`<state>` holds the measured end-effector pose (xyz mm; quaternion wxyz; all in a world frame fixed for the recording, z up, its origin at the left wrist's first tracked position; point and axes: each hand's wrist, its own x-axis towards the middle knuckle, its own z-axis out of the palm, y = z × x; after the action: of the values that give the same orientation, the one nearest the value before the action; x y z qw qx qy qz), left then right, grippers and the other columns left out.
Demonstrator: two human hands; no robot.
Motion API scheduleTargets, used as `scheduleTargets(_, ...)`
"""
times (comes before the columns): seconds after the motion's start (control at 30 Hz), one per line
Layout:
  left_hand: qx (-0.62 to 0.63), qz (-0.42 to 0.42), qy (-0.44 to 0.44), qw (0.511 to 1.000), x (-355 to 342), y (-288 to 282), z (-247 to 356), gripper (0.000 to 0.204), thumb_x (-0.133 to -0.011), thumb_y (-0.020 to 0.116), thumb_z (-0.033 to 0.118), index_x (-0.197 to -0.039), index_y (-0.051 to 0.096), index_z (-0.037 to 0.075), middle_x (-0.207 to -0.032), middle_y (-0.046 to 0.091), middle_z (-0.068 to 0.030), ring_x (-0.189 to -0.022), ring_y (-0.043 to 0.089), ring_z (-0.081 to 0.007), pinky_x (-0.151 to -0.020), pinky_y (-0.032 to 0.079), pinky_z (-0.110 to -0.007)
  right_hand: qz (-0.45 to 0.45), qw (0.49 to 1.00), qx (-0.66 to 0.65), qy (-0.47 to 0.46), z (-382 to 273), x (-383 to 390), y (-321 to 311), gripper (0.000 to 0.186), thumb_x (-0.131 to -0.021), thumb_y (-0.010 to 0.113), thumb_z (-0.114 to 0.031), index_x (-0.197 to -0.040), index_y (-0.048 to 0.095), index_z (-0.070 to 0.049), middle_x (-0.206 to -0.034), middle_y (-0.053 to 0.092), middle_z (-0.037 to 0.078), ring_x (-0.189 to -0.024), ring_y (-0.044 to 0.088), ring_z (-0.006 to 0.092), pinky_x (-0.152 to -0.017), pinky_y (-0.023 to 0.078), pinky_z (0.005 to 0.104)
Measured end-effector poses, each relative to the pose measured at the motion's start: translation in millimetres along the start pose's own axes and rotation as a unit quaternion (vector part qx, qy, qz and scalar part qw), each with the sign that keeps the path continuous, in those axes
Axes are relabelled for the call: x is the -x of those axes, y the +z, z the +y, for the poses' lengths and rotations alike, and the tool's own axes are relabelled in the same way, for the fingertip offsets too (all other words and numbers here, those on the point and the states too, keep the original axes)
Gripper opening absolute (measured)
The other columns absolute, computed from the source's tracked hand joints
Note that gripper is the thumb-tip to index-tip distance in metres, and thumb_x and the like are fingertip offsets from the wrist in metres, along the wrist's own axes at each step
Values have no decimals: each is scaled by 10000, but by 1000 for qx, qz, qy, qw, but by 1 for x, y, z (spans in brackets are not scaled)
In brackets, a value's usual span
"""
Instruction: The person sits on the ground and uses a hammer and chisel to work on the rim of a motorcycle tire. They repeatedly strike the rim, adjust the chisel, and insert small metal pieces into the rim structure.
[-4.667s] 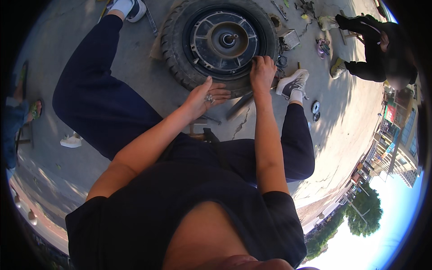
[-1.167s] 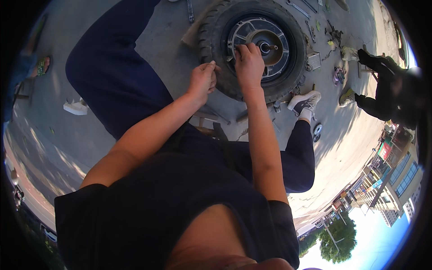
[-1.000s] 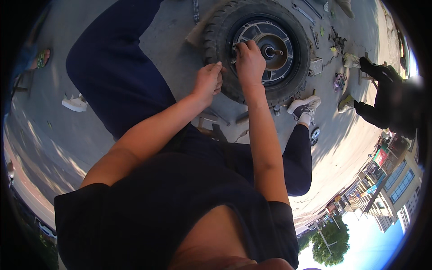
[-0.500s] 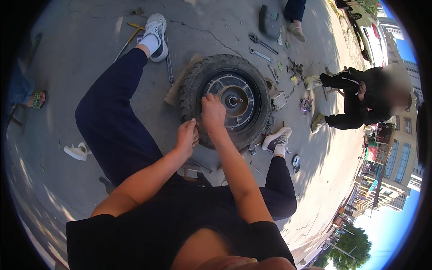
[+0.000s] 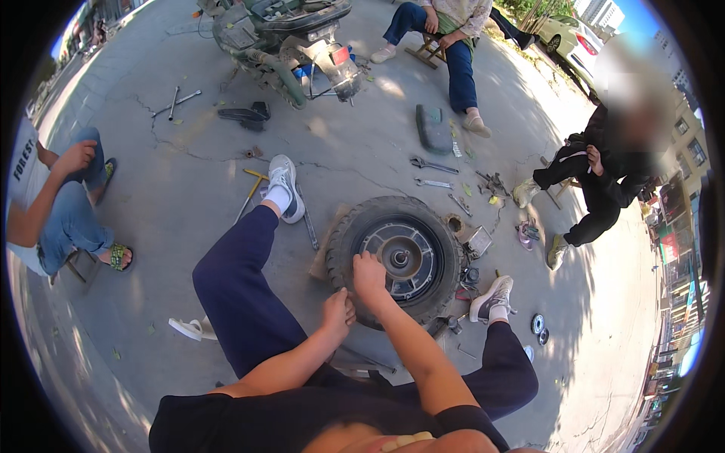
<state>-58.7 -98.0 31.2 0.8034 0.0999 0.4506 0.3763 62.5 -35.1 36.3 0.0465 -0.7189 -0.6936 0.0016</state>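
Wheel (image 5: 411,281) lies flat between the person's shoes (image 5: 282,178), apparently so its round metal hub (image 5: 400,257) faces up within reach. Over its near-left side, the right hand (image 5: 369,276) bunches its fingers; the left hand (image 5: 337,312) curls beside the knobbly rubber tyre (image 5: 389,209). Whether either pinches anything cannot be told. Brown sheeting (image 5: 320,263) peeks from underneath; smooth steel wrenches (image 5: 435,183) lie beyond.

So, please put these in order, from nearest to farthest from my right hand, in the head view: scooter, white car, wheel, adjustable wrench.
From your right hand:
1. Wheel: directly at the hand.
2. Adjustable wrench: beyond the wheel, slightly right.
3. Scooter: farther ahead, to the left.
4. White car: farthest, upper right.
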Motion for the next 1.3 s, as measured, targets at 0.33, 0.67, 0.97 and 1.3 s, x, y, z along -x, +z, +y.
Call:
scheduleTargets(0.33,-18,-13,20,1000,-9,-9,-5,257,-1044,446,296,-929,515,77,-556,332,27,-427,316,-109,-388,263,-277,-1,998,39,-48,0,0,-2,103,-769,684,-119,-860,711,-80,-943,651,114,-922,658,267,-737,555,344)
scheduleTargets(0.67,-11,-24,17,1000,-10,-8,-5,263,-1051,430,315,-936,499,89,-572,339,24,-472,334,-116,-442,296,-282,13,1000,12,-25,-5,-5,0,126,-735,684,-73,-858,705,-52,-934,652,124,-904,658,283,-715,565,354)
scheduleTargets(0.97,-8,-11,6,1000,-11,-11,-3,253,-1052,427,312,-946,491,91,-585,357,16,-476,341,-122,-442,299,-284,-6,993,112,-29,-15,-9,12,164,-783,649,-147,-898,731,-62,-934,649,93,-906,647,247,-694,536,326)
scheduleTargets(1.3,5,-34,9,999,-14,-13,-4,258,-1054,428,313,-954,497,86,-595,365,12,-487,347,-121,-440,303,-283,7,994,80,-69,-7,-8,10,180,-786,645,-149,-916,731,-59,-955,648,105,-897,641,250,-726,507,357)
